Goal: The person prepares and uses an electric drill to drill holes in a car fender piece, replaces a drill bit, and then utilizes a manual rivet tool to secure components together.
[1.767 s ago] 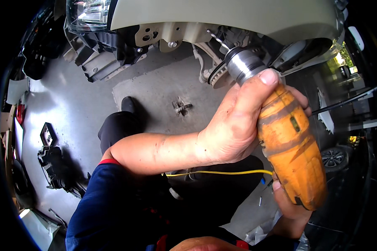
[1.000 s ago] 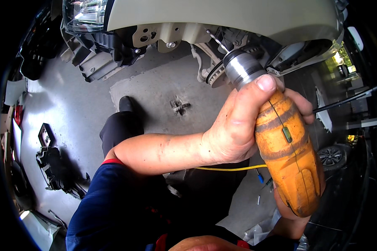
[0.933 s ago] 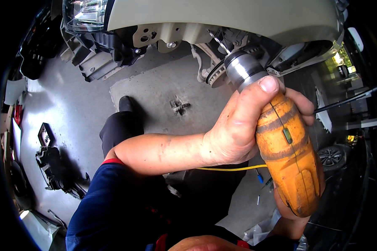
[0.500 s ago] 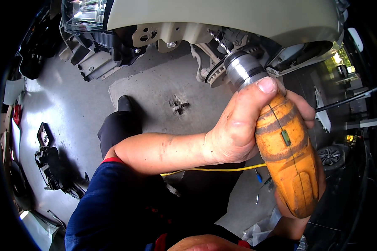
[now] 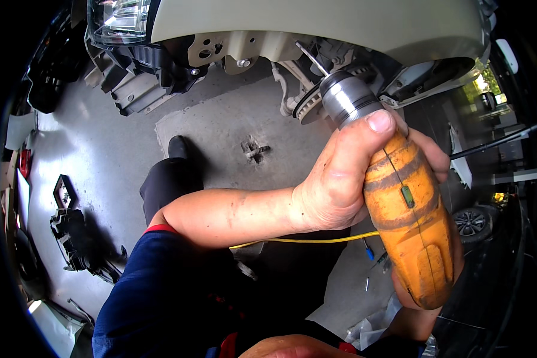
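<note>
two hands (image 5: 340,185) gripping orange drill (image 5: 409,230), car bumper (image 5: 316,27) above

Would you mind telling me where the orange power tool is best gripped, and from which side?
Grip the orange power tool around the front of its thick rounded body, just behind the metal chuck, coming from the left side. The left hand already wraps there, thumb up by the chuck. The right hand seems to support the rear end from below, though it is mostly hidden. The body's ridged bands likely help the hold.
</note>
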The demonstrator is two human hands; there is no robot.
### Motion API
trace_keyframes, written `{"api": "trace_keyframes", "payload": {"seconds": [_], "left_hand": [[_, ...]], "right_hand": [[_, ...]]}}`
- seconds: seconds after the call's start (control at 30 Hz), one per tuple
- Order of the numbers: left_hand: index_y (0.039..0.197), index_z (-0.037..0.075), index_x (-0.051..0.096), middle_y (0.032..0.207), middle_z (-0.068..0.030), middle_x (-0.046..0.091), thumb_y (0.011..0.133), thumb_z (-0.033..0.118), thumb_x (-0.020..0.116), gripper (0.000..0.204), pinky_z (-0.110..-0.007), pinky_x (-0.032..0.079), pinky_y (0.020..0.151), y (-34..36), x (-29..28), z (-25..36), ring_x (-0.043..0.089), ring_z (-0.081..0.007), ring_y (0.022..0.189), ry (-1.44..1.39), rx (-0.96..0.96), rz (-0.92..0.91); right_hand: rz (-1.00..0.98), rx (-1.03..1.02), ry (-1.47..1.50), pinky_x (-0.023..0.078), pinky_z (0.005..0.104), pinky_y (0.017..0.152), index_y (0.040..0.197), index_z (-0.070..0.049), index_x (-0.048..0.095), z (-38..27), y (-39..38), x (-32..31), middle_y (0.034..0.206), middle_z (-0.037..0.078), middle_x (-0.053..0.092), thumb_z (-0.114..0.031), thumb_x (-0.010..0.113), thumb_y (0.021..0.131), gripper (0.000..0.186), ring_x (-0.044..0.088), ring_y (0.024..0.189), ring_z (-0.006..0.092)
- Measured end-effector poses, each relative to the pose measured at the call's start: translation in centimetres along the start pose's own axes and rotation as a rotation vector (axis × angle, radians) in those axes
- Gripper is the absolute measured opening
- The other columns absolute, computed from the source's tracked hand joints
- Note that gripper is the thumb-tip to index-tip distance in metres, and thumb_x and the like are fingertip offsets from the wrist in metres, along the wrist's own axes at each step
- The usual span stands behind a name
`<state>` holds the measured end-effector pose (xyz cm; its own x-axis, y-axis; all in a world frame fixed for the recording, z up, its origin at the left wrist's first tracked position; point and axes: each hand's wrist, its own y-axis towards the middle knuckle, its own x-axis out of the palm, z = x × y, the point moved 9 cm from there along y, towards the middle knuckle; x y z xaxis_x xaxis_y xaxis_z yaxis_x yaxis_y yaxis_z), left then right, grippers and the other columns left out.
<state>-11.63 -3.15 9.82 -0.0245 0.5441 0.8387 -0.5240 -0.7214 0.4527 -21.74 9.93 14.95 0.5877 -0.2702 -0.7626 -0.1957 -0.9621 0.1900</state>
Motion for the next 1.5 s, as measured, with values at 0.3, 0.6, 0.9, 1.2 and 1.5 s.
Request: {"api": "trace_keyframes", "payload": {"seconds": [0.3, 0.6, 0.9, 1.2, 1.5], "left_hand": [[0.107, -0.007, 0.072, 0.099, -0.0191, 0.073, 0.105, 0.057, 0.032, 0.075, -0.038, 0.055, 0.094, 0.2, -0.4, -0.2, 0.070, -0.0259, 0.098, 0.073, -0.005, 0.008], [0.107, -0.006, 0.070, 0.102, -0.0214, 0.073, 0.105, 0.057, 0.033, 0.073, -0.039, 0.056, 0.093, 0.3, -0.5, -0.1, 0.070, -0.0266, 0.099, 0.035, 0.030, -0.033], [0.109, 0.000, 0.056, 0.111, -0.0244, 0.071, 0.107, 0.053, 0.041, 0.055, -0.044, 0.057, 0.094, -0.3, 0.2, 0.1, 0.068, -0.0308, 0.106, -0.275, 0.043, -0.038], [0.108, 0.001, 0.057, 0.107, -0.0212, 0.071, 0.107, 0.051, 0.040, 0.053, -0.042, 0.056, 0.091, 0.5, 1.3, -0.3, 0.068, -0.0271, 0.101, -0.345, 0.103, -0.057], [0.112, -0.005, 0.064, 0.098, -0.0139, 0.070, 0.109, 0.046, 0.038, 0.057, -0.035, 0.054, 0.088, -1.0, 1.2, 0.7, 0.067, -0.0202, 0.092, -0.088, -0.059, 0.189]], "right_hand": [[-0.002, 0.055, 0.014, 0.060, 0.0357, 0.089, 0.138, 0.003, 0.056, 1.3, 0.2, 0.0, 0.117, 0.016, 0.074, -0.040, 0.080, 0.090, 0.069, 0.074, 0.105, 0.0249], [0.035, 0.008, 0.015, 0.059, 0.0367, 0.091, 0.142, 0.003, 0.053, 0.1, 0.1, 0.2, 0.118, 0.018, 0.073, -0.033, 0.082, 0.090, 0.069, 0.074, 0.106, 0.0264], [-0.010, -0.138, -0.275, 0.059, 0.0384, 0.092, 0.143, 0.002, 0.053, -2.3, 0.1, -1.1, 0.120, 0.021, 0.073, -0.031, 0.086, 0.086, 0.074, 0.074, 0.108, 0.0299], [0.077, -0.243, -0.242, 0.057, 0.0393, 0.098, 0.142, 0.003, 0.055, -3.1, -1.6, -2.2, 0.130, 0.023, 0.070, -0.024, 0.080, 0.089, 0.065, 0.071, 0.118, 0.0325], [-0.204, 0.060, 0.368, 0.056, 0.0288, 0.080, 0.127, 0.004, 0.063, 0.1, -2.2, 1.6, 0.111, 0.015, 0.072, -0.029, 0.079, 0.090, 0.052, 0.070, 0.092, 0.0163]]}}
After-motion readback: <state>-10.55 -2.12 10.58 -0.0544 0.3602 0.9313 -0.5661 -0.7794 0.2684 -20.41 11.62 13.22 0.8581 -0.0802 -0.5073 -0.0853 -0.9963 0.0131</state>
